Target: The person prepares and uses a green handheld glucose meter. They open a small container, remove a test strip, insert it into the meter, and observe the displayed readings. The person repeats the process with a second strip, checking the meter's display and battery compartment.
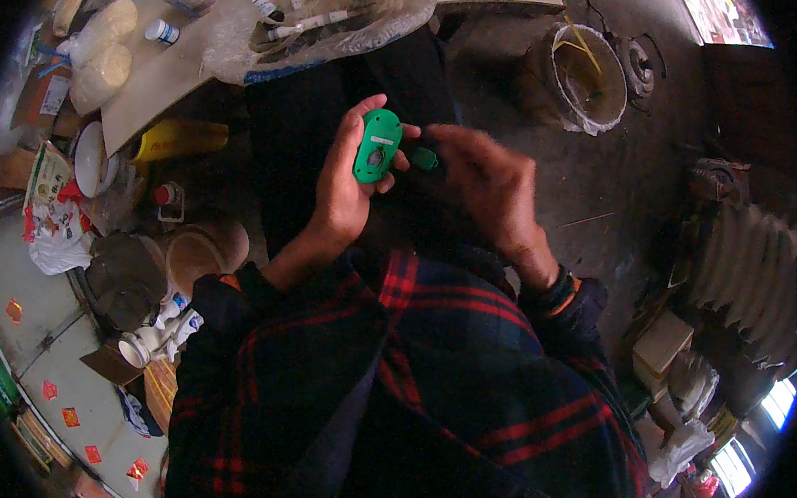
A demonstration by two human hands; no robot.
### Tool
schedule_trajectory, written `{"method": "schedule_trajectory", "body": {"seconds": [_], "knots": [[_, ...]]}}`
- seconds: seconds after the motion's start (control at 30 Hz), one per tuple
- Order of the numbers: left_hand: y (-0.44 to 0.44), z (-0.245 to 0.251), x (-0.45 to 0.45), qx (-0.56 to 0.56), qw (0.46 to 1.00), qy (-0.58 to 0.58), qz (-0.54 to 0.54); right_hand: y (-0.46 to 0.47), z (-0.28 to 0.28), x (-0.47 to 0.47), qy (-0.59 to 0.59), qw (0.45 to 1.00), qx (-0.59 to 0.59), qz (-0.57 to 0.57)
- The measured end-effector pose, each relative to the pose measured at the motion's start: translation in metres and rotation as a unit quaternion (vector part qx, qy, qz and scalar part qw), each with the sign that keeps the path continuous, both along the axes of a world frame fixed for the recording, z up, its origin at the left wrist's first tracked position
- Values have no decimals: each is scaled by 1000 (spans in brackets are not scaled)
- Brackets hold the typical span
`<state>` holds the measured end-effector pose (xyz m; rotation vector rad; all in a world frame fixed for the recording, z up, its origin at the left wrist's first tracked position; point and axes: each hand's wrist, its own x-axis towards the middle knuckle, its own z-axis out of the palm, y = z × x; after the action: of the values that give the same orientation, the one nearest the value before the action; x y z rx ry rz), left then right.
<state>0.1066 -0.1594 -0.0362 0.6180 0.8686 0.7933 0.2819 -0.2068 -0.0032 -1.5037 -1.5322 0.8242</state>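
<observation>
My left hand point(345, 184) holds an oval green plastic device point(377, 146), its fingers curled around the edge. The face turned up bears a pale strip and a round recess with a silvery coin-shaped disc in it. A small green plastic piece point(424, 158) shows just right of the device, close under the fingers of my right hand point(488, 182). That hand is blurred, its index finger reaching toward the left fingertips. Whether it grips the small piece, I cannot tell.
Ahead stands a table point(177, 57) bearing a clear plastic bag point(322, 39) of small parts and a white bottle point(162, 32). A lined bin point(590, 83) stands on the floor at upper right. Left are a yellow cylinder point(182, 141) and clutter; a cardboard box point(662, 351) lies right.
</observation>
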Motion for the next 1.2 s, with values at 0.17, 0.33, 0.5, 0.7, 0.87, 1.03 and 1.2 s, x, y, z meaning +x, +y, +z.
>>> {"method": "schedule_trajectory", "body": {"seconds": [0.17,0.33,0.5,0.7,0.87,1.03,1.2], "knots": [[1,0,-3,119,992,36,-30,1,-16,18,-131,986,-102,-33],[4,5,-4,514,815,265,-35,-5,-34,15,-153,977,-149,16],[5,9,-6,540,782,302,-68,-4,-39,10,-135,988,-77,12],[5,8,-4,555,771,310,-47,-5,-39,10,-160,982,-93,23],[4,7,-3,554,768,316,-50,-5,-41,9,-165,982,-82,30],[4,8,-2,557,764,321,-52,-5,-41,9,-179,981,-62,46],[4,9,-1,559,759,329,-53,-5,-45,9,-189,979,-38,65]]}}
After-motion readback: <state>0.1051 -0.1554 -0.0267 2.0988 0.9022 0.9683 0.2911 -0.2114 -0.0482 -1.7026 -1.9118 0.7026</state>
